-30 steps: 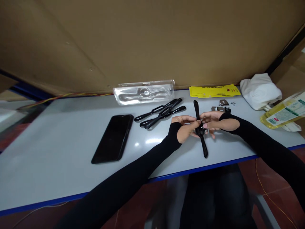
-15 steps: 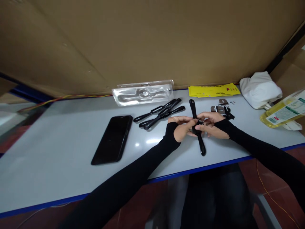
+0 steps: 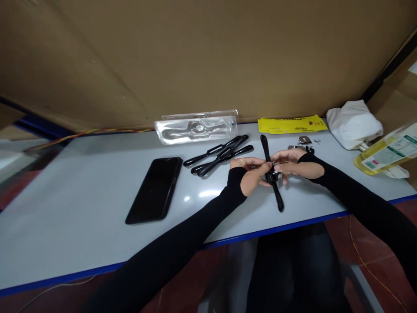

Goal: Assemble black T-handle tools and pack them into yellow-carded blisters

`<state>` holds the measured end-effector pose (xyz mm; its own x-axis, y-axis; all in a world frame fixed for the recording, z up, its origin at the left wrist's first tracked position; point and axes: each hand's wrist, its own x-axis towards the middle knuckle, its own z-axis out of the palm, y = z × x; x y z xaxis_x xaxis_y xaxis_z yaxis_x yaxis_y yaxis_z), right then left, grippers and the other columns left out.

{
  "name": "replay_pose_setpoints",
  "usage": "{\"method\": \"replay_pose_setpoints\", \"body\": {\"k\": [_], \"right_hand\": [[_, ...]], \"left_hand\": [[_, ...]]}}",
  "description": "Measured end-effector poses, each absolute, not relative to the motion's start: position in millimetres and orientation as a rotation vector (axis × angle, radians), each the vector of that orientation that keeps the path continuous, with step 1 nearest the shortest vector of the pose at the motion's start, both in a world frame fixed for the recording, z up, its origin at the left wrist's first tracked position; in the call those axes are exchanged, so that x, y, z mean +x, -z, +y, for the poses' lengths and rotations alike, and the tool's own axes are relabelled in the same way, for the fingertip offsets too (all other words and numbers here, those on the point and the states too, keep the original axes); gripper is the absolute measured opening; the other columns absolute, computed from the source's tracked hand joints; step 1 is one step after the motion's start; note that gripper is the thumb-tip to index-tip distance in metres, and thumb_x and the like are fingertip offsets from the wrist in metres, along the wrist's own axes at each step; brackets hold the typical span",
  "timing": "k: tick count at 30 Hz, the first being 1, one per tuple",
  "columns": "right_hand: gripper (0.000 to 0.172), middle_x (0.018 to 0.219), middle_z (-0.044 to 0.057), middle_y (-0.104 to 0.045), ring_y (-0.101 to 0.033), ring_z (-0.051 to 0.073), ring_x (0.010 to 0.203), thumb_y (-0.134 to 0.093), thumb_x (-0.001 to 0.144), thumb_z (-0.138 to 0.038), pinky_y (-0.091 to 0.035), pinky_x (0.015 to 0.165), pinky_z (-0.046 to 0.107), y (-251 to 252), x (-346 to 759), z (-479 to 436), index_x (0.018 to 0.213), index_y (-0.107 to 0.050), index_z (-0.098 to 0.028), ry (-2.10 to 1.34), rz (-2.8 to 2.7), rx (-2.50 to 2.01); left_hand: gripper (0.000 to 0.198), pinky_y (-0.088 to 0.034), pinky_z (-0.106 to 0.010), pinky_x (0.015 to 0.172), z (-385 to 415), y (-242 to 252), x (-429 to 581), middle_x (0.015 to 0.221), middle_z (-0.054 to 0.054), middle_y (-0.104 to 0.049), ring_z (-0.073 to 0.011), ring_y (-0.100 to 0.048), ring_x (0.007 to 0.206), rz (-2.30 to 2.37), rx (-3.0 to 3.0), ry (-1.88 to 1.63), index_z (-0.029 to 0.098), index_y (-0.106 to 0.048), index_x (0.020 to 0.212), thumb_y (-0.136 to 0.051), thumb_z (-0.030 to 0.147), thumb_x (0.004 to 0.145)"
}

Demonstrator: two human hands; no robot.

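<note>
A black two-handled tool (image 3: 277,196) is held upright-slanting over the front right of the table. My left hand (image 3: 251,174) grips its middle from the left, thumb on top. From the right, my right hand (image 3: 295,166) pinches at the tool's centre, where a small shiny part shows between the fingers; its details are too small to tell. Behind my right hand lie dark metal plates (image 3: 304,140) and small screws (image 3: 317,141). Several more black tools (image 3: 215,163) lie in a crossed pile left of my hands.
A black phone (image 3: 154,190) lies left of the pile. Clear plastic trays (image 3: 197,129) and yellow cards (image 3: 289,124) are along the back wall. At the right are a white cloth (image 3: 355,124) and a bottle of yellow liquid (image 3: 384,152). The table's blue edge (image 3: 276,229) runs in front.
My right hand has shifted slightly right and up, its thumb drawn back from the tool's middle. The held tool has turned a little, its lower end moving right.
</note>
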<state>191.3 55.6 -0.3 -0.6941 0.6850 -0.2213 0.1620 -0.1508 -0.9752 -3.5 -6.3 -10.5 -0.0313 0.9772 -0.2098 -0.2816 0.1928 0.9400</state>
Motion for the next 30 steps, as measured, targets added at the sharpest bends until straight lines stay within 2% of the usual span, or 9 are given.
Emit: {"method": "replay_pose_setpoints", "body": {"k": [4, 7, 13, 21, 26, 30], "right_hand": [[0.046, 0.094, 0.003, -0.071, -0.072, 0.016, 0.082, -0.093, 0.081, -0.032, -0.065, 0.063, 0.027, 1.8, 193.3, 59.9, 0.114, -0.066, -0.016, -2.168, -1.559, -0.808], [0.046, 0.1, 0.005, -0.072, -0.073, 0.017, 0.09, -0.092, 0.082, -0.029, -0.065, 0.067, 0.026, 3.1, 194.0, 60.0, 0.115, -0.063, -0.016, -2.254, -1.533, -0.715], [0.043, 0.095, -0.001, -0.065, -0.067, 0.011, 0.08, -0.095, 0.08, -0.026, -0.065, 0.069, 0.025, 1.1, 193.4, 59.3, 0.105, -0.061, -0.016, -2.249, -1.589, -0.703], [0.053, 0.094, -0.003, -0.061, -0.067, 0.01, 0.086, -0.099, 0.07, -0.02, -0.064, 0.078, 0.025, 10.0, 190.9, 56.1, 0.104, -0.058, -0.018, -2.203, -1.543, -0.766], [0.052, 0.09, -0.006, -0.062, -0.065, 0.007, 0.076, -0.099, 0.069, -0.019, -0.062, 0.074, 0.021, 9.0, 189.7, 56.1, 0.1, -0.056, -0.019, -2.208, -1.549, -0.755], [0.054, 0.089, -0.005, -0.065, -0.064, 0.005, 0.073, -0.1, 0.068, -0.021, -0.058, 0.069, 0.017, 12.0, 189.1, 56.0, 0.098, -0.056, -0.019, -2.178, -1.557, -0.752]], "left_hand": [[0.036, -0.067, -0.036, 0.048, -5.8, 12.7, -2.2, 0.066, -0.008, -0.075, -0.0238, -0.074, 0.055, 1.119, 0.842, -1.242, 0.01, -0.071, 0.075, -0.098, 0.031, 0.065], [0.034, -0.066, -0.035, 0.047, -8.0, 12.5, -1.1, 0.067, -0.008, -0.075, -0.023, -0.074, 0.054, 1.133, 0.844, -1.244, 0.011, -0.07, 0.076, -0.096, 0.03, 0.067], [0.033, -0.06, -0.029, 0.042, -14.1, 9.0, 1.1, 0.061, -0.005, -0.072, -0.0186, -0.069, 0.048, 1.155, 0.858, -1.243, 0.014, -0.068, 0.072, -0.097, 0.029, 0.065], [0.033, -0.057, -0.026, 0.041, -18.0, 7.2, 3.0, 0.06, -0.004, -0.071, -0.0177, -0.068, 0.046, 1.222, 0.846, -1.235, 0.013, -0.07, 0.074, -0.097, 0.03, 0.065], [0.037, -0.053, -0.023, 0.037, -15.9, 11.8, 1.9, 0.058, -0.004, -0.07, -0.0158, -0.065, 0.042, 1.225, 0.857, -1.236, 0.013, -0.07, 0.073, -0.1, 0.029, 0.06], [0.037, -0.055, -0.023, 0.039, -19.3, 10.0, 4.5, 0.06, -0.005, -0.072, -0.0158, -0.066, 0.043, 1.228, 0.85, -1.256, 0.011, -0.072, 0.074, -0.1, 0.032, 0.061]]}}
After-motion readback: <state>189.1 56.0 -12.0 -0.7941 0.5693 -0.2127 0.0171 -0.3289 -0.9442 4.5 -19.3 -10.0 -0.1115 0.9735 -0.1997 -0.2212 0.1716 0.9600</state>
